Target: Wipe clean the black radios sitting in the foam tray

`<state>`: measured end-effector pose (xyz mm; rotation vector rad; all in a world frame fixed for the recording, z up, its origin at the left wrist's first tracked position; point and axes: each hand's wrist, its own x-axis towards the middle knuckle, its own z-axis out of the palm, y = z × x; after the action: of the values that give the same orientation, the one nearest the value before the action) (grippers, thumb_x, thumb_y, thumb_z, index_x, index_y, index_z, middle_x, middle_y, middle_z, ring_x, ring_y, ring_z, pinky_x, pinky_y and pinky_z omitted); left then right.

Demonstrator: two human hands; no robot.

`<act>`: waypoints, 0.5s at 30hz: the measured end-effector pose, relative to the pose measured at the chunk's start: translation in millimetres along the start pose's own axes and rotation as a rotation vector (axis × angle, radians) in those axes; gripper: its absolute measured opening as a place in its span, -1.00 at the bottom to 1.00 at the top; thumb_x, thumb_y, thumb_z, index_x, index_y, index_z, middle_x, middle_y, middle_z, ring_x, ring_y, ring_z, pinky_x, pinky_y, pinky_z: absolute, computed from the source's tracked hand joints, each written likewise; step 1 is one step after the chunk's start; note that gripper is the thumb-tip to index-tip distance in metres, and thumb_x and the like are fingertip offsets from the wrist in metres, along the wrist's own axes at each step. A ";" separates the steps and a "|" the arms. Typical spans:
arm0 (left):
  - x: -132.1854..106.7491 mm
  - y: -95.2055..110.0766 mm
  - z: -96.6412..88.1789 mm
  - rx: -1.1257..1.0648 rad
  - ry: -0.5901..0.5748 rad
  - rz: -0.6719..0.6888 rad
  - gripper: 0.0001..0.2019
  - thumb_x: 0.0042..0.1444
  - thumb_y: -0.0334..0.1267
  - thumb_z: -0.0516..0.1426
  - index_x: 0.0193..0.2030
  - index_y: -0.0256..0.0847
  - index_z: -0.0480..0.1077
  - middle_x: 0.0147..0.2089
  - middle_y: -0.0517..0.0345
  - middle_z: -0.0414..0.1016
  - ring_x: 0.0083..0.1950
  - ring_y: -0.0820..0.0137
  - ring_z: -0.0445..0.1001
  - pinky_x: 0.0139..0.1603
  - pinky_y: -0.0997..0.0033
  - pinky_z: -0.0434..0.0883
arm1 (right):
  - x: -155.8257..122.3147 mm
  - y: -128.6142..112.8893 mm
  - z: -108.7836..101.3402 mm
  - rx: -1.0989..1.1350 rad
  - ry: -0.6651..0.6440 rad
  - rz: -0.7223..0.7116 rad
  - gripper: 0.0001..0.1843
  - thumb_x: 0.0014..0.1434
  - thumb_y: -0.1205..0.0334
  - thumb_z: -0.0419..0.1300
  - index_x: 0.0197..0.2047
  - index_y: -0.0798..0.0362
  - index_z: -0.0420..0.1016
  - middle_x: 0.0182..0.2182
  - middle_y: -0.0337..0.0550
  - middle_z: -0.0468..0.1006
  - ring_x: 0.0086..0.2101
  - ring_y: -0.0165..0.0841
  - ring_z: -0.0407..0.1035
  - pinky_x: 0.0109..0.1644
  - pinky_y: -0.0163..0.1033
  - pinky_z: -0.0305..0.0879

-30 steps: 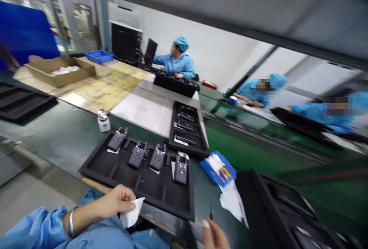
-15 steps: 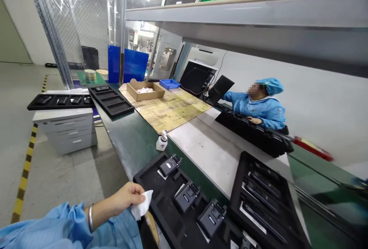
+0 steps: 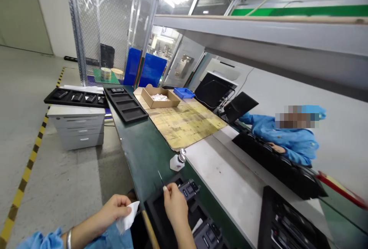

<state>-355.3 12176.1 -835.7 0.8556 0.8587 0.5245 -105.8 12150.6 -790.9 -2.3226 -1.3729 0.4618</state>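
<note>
While your left hand [image 3: 114, 211] pinches a white wipe [image 3: 127, 218] just beside the black tray [image 3: 157, 213], your right hand [image 3: 176, 207], over that tray, grips a thin tool [image 3: 160, 177].

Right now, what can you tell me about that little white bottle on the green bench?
The little white bottle is squat, of pale plastic by its look, with a shiny metal top. It stands upright on the green bench, beside the corner of a grey board and just beyond the black tray. No hand touches it.
</note>
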 end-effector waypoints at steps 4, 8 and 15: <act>-6.5 7.8 -24.6 0.046 0.105 0.012 -0.42 -0.37 0.21 0.41 -0.50 -0.30 0.41 -0.60 0.24 0.40 -0.58 0.55 0.22 -0.51 0.52 0.04 | 75.6 -47.2 8.3 0.018 0.014 0.009 -0.69 0.26 0.11 0.01 -0.07 0.11 0.42 -0.37 0.01 0.53 -0.29 -0.13 0.44 -0.26 -0.18 0.17; -5.0 23.0 -36.4 0.088 0.082 0.051 -0.43 -0.27 0.24 0.37 -0.46 -0.30 0.42 -0.57 0.22 0.41 -0.56 0.54 0.23 -0.49 0.52 0.08 | 54.8 -48.1 23.7 0.181 -0.071 -0.063 -0.52 0.24 0.00 0.05 0.09 0.14 0.36 -0.35 -0.09 0.52 -0.33 -0.25 0.43 -0.23 -0.23 0.27; 23.8 44.5 -6.5 0.298 -0.286 0.103 -0.41 -0.18 0.30 0.28 -0.42 -0.31 0.47 -0.53 0.19 0.40 -0.52 0.50 0.30 -0.46 0.50 0.26 | -41.4 -51.5 48.3 0.893 -0.425 -0.257 -0.38 0.08 -0.05 0.31 0.14 0.08 0.45 -0.09 0.01 0.55 -0.15 -0.23 0.45 -0.07 -0.21 0.40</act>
<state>-350.3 12220.8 -811.9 1.2208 0.6396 0.3560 -186.4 12144.8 -803.9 -1.3474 -1.2386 1.2317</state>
